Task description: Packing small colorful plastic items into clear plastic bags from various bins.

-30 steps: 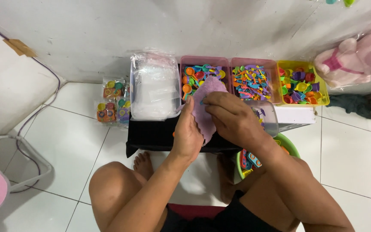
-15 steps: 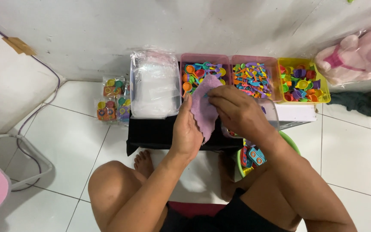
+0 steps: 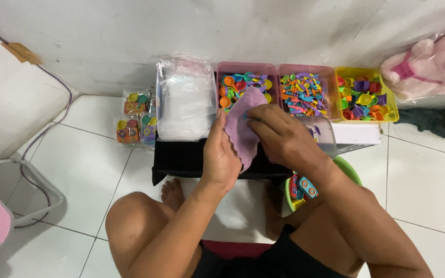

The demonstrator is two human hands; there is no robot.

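Head view: a seated person, knees drawn up, works over a low black stand (image 3: 181, 159) set against a white wall.
Left hand (image 3: 221, 157): fingers curled shut on the lower edge of a purple cloth-like piece (image 3: 243, 123), holding it up, it seems, so the other hand can work its face.
Right hand (image 3: 279, 136): fingertips pinched closed on the same piece near its upper right edge; what they pinch besides it cannot be told.
Purple piece: held upright between both hands, just above the stand and in front of the pink tray (image 3: 243, 85).
Trays: the pink tray of small coloured toy parts, a second pink tray (image 3: 305, 92) and a yellow tray (image 3: 364, 98) stand side by side along the wall, within arm's reach.
Beside them: a stack of clear plastic bags (image 3: 184, 100), with filled packets (image 3: 135, 121) lying on the floor to its left.
Near the right knee: a green basin (image 3: 351, 172) holding more toys.
Floor and room: white tiles (image 3: 418, 175), a cable running down the wall, a wrapped pink plush toy (image 3: 428, 64) at far right.
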